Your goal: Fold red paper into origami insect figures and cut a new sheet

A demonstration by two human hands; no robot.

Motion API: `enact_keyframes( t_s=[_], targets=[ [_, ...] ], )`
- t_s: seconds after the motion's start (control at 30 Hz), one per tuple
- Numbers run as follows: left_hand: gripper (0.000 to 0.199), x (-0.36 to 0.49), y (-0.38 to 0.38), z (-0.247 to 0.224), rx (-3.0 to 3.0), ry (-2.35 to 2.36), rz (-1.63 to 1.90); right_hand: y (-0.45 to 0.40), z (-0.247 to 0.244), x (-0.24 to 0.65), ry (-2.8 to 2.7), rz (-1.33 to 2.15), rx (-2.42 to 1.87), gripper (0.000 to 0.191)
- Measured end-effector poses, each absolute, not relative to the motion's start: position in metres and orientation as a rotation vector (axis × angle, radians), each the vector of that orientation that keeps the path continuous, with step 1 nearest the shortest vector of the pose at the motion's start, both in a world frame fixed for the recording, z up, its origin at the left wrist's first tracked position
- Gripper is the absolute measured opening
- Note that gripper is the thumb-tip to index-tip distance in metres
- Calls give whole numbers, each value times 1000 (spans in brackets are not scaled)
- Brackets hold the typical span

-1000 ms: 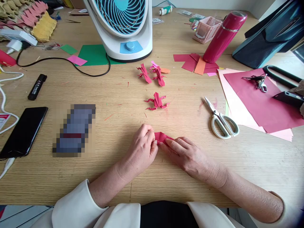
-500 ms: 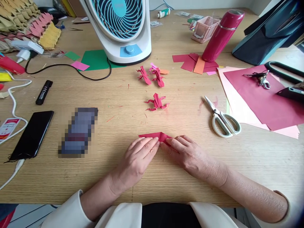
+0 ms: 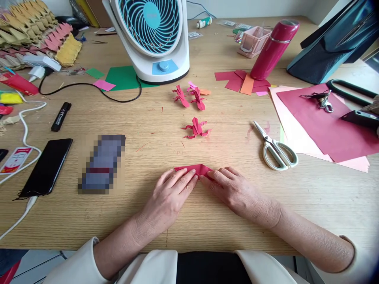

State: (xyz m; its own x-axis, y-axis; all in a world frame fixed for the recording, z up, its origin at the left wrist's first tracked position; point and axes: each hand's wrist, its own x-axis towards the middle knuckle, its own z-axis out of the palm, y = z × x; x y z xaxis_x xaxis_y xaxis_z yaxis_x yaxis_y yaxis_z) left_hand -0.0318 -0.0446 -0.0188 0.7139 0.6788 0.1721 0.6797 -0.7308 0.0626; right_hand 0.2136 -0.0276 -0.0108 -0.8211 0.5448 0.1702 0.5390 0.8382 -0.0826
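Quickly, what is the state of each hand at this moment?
Left hand: open, laid on the folded red paper.
Right hand: curled over the paper's right part; cannot tell whether gripping.

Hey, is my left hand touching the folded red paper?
Touching. The head view shows your left hand lying with its fingers across the folded red paper.
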Motion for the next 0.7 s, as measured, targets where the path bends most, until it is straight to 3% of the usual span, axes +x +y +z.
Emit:
enact_keyframes(
  t_s=[0.4,0.7],
  targets=[
    [45,-30,-48,-11,-2857,-1188,-232,-26,-14,217,-2854,57,-828,47],
    [52,-18,-48,-26,-2962,-1176,-244,-23,-13,231,-2766,212,-785,41]
  ],
)
